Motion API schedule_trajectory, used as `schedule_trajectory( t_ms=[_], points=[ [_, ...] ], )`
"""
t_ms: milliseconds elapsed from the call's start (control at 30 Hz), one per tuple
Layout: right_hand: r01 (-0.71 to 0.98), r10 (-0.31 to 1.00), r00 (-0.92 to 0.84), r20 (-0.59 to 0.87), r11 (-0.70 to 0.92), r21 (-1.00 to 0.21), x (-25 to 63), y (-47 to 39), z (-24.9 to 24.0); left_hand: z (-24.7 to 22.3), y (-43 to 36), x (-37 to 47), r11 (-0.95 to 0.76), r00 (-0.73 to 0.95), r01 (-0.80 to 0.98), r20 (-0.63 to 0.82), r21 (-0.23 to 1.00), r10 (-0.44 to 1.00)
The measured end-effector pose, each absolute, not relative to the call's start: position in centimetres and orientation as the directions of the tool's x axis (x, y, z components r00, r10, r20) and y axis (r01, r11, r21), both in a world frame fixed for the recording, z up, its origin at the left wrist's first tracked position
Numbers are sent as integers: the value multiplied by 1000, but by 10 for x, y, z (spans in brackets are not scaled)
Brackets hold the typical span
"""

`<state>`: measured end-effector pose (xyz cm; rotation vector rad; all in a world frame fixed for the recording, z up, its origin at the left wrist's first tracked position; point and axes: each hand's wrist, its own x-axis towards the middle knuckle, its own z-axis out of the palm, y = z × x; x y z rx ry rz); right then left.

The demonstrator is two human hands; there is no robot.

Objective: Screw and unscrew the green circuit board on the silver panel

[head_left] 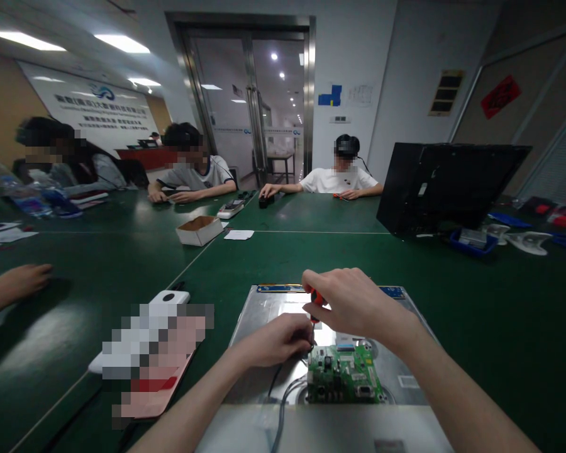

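Observation:
A silvery metal panel (255, 321) lies on the green table, with a green circuit board (344, 374) on its near middle part. My right hand (353, 302) is closed round the red and black handle of a screwdriver (316, 297), whose shaft points down near the board's upper left corner. Beside that shaft, low over the panel, my left hand (285, 340) has its fingers pressed together; what they pinch, if anything, is hidden. Dark cables (283, 409) run from the board's left side toward the near edge.
Left of the panel lie a white device (163, 308) and a pink one (170, 371). A small open box (199, 230) stands further back. A black monitor (443, 189) and a blue tray (474, 242) are at the right. Another person's hand (21, 286) rests at far left.

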<state>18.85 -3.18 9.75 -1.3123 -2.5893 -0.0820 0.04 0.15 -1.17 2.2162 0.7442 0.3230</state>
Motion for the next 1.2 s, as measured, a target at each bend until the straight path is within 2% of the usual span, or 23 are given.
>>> schedule_trajectory(
  t_ms=[467,800,967,1200],
  points=[
    [781,783,-593,188,616,-104,189,-37,102,-22,8,0,-537,827,376,-12,755,563],
    [795,793,-573,207,599,-94,188,-32,98,-13,2,1,-540,806,417,-23,731,591],
    [814,802,-560,205,579,-42,189,-32,98,-13,2,1,-547,802,416,-11,726,597],
    [799,803,-570,173,591,-112,189,-35,101,-18,3,1,-509,809,377,-7,774,587]
  ],
)
